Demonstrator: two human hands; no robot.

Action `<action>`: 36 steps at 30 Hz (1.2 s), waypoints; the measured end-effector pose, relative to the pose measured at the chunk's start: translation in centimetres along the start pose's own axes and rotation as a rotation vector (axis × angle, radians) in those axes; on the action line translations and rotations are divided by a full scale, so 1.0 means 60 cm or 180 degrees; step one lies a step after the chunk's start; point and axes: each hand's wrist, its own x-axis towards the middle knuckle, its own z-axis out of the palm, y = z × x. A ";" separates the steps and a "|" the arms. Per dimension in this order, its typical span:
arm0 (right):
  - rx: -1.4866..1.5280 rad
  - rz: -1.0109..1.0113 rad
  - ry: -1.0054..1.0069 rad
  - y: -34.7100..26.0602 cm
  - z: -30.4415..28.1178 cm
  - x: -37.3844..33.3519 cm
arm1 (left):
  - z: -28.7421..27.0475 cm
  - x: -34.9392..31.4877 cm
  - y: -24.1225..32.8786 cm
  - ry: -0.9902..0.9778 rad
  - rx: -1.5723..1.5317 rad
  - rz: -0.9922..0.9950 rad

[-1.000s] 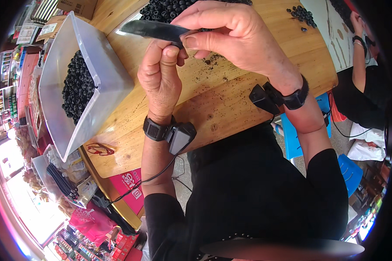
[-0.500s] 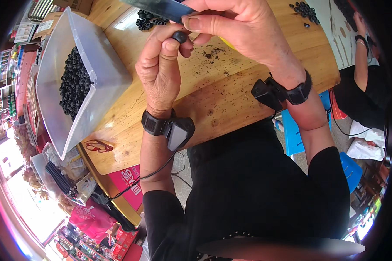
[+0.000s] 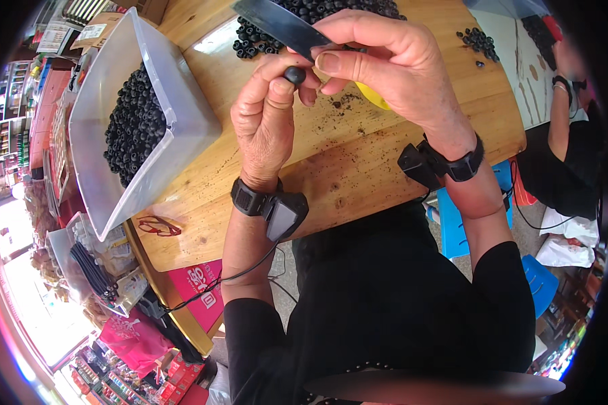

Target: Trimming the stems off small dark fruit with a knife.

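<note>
Between the thumb and fingers of my left hand (image 3: 267,111) is a small, smooth black round piece (image 3: 294,74). My right hand (image 3: 392,67) is closed on a knife, whose broad dark blade (image 3: 280,25) slants up and left above the left fingertips. Both hands are close together over the wooden table (image 3: 304,182). Below the right palm shows part of something yellow (image 3: 373,98); I cannot tell whether it belongs to the knife. A heap of similar black pieces (image 3: 253,39), some with holes, lies beyond the hands, partly hidden by them and the blade.
At left a translucent plastic bin (image 3: 186,128) holds many black pieces (image 3: 134,125). Red-framed glasses (image 3: 159,226) lie near the table's left corner. Dark crumbs (image 3: 344,102) dot the wood. A small black pile (image 3: 478,44) sits far right, near another person's arm (image 3: 559,121). Blue stools (image 3: 456,223) stand at right.
Both hands, with the black piece and the knife, appear slightly lower and further right in the view. More of the heap and of the yellow thing shows. Both grips stay the same.
</note>
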 end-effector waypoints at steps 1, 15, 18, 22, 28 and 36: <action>-0.0011 -0.0011 0.0011 -0.004 -0.001 -0.001 | 0.003 0.001 0.000 0.0037 -0.0034 -0.0047; -0.1518 -0.0614 -0.0044 0.017 -0.004 0.005 | 0.016 -0.002 -0.009 0.0530 -0.0759 -0.0713; -0.1181 -0.0353 0.0033 0.019 -0.002 0.004 | 0.024 0.001 -0.009 0.0663 -0.1012 -0.0839; -0.1263 -0.0400 0.0076 0.018 0.000 0.004 | 0.021 0.003 -0.004 0.0680 -0.1168 -0.0777; -0.1165 -0.0419 0.0040 0.021 0.003 0.002 | 0.013 0.002 -0.006 0.0743 -0.1420 -0.0883; -0.1542 -0.0736 0.0047 0.022 -0.005 0.005 | 0.025 0.003 0.005 0.0798 -0.0948 -0.0740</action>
